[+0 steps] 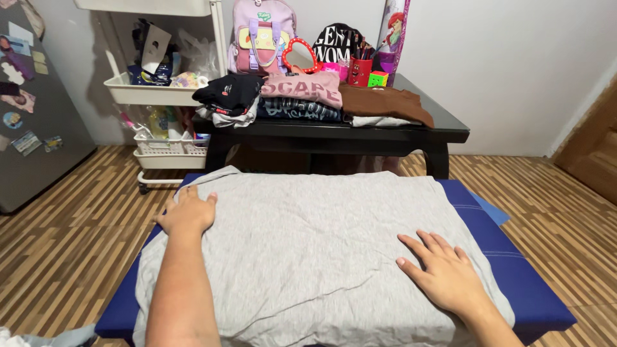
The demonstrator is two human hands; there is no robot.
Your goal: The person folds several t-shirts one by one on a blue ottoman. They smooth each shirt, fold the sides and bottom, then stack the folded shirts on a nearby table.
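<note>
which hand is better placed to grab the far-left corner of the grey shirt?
Left, probably. The left hand already rests flat on the grey shirt beside its far-left corner. The right hand lies flat near the near-right edge, well away.

Grey garment [321,250]: light grey knit fabric, spread flat w/ soft creases over a blue padded surface [514,270]; covers nearly the whole top, blue showing at right and left edges. Far left corner slightly rumpled; near edge hangs over the front.
</note>
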